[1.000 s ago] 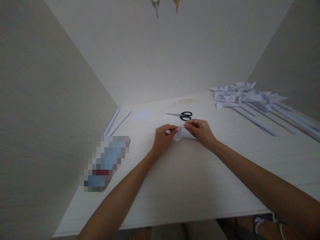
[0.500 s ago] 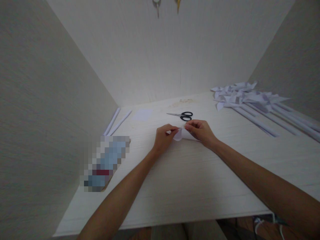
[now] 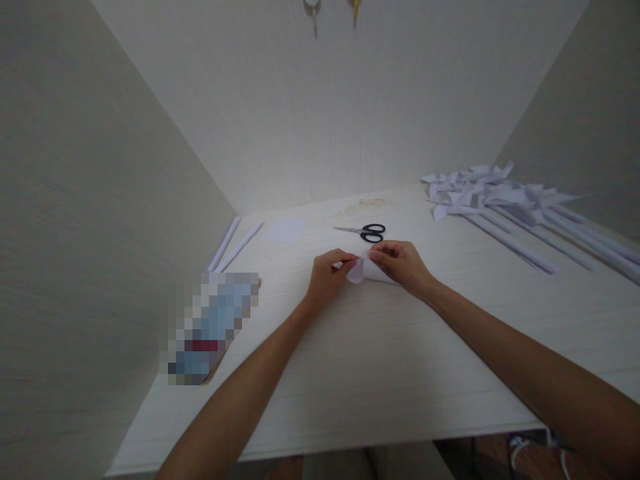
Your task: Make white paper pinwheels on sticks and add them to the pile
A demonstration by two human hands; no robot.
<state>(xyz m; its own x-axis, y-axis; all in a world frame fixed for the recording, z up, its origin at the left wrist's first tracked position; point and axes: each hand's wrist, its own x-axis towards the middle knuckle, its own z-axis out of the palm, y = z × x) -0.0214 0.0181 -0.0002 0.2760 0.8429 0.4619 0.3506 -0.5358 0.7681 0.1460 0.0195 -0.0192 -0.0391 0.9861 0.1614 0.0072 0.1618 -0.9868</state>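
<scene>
Between my hands, low over the table, is a piece of white paper (image 3: 355,272) with a curved edge and a part that runs right under my right palm. The thumb and fingers of my left hand (image 3: 331,272) pinch its left side. My right hand (image 3: 400,261) pinches at its upper edge, its fingertips close to those of the left. Whatever small detail lies between the fingertips is too fine to make out. Just beyond my hands lie scissors (image 3: 361,232) with black handles, blades pointing left.
Several white paper pinwheels (image 3: 500,193) on rolled sticks lie at the right. Rolled paper sticks (image 3: 240,247) and a flat white sheet (image 3: 285,230) are at the back left. A blurred-out flat object (image 3: 215,330) rests near the left edge. Walls enclose the table (image 3: 330,387).
Almost nothing differs. Both hands keep their pinch on the paper, and the view has shifted very slightly.
</scene>
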